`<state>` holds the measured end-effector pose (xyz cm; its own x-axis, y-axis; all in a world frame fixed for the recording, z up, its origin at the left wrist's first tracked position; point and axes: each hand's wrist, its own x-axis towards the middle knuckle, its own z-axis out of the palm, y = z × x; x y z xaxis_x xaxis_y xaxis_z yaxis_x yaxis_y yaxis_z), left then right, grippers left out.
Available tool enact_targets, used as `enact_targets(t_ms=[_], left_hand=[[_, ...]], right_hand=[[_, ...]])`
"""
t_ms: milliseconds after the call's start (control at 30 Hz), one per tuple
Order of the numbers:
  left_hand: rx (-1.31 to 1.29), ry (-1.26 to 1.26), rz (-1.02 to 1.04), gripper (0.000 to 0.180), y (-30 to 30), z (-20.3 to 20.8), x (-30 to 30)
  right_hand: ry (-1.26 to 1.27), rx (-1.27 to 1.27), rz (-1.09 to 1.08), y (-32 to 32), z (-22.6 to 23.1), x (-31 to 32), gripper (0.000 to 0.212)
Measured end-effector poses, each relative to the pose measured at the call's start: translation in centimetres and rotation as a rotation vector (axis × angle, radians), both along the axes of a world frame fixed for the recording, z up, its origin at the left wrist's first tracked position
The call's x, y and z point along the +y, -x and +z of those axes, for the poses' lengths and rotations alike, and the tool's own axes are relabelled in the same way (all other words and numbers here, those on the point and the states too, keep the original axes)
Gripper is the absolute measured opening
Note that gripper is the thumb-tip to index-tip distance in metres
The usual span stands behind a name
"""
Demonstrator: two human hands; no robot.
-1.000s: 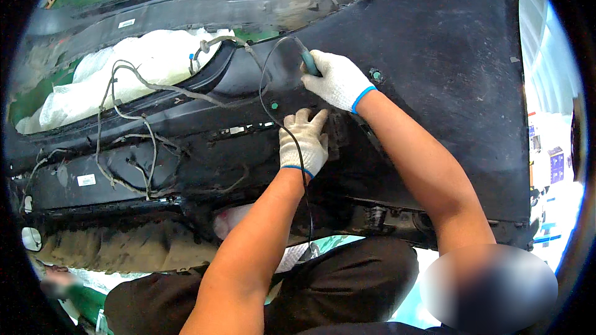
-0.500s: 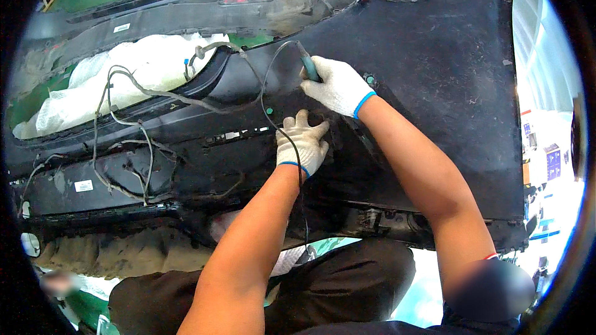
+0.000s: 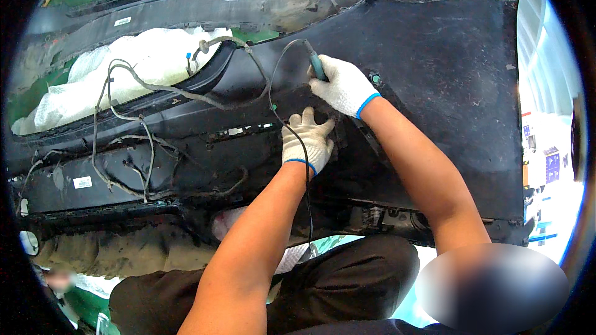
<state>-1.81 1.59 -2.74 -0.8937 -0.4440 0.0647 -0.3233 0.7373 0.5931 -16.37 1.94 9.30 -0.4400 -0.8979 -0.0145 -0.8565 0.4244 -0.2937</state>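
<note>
Your right hand (image 3: pixel 345 85), upper centre, grip wrapped round a tool (image 3: pixel 318 67), your left hand (image 3: pixel 307 141), grip released, on a black panel (image 3: pixel 444 80)

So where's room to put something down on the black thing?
The black panel has a wide bare patch right of the right hand and green plug, out to its right edge. It's crowded left of the left hand, where grey wires loop about. The hands are close together, and a dark cord crosses the left one.

Wires (image 3: pixel 198 97) are lying on the panel (image 3: pixel 447 87), left of the left hand (image 3: pixel 308 141); a cord (image 3: pixel 308 195) is crossing over it; the right hand (image 3: pixel 345 87) is staying beyond, rightward.
</note>
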Motion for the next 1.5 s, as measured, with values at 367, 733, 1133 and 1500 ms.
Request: enact_targets(t_ms=[367, 733, 1133, 1500], left_hand=[[-0.002, -0.158, 0.222, 0.033, 1.5, 0.6, 1.8], [0.024, -0.239, 0.336, 0.024, 2.8, 0.5, 2.4], [-0.002, -0.238, 0.324, 0.024, 3.1, 0.4, 2.4], [-0.021, -0.245, 0.322, 0.025, 3.1, 0.8, 2.3]], right_hand=[[0.044, -0.056, -0.027, 0.5, 0.2, 0.2, 0.021], [0.007, -0.045, -0.042, 0.4, 0.2, 0.1, 0.022], [-0.023, -0.051, -0.049, 0.0, 0.2, -0.1, 0.022], [0.039, 0.038, 0.026, -0.2, 0.3, -0.5, 0.022]])
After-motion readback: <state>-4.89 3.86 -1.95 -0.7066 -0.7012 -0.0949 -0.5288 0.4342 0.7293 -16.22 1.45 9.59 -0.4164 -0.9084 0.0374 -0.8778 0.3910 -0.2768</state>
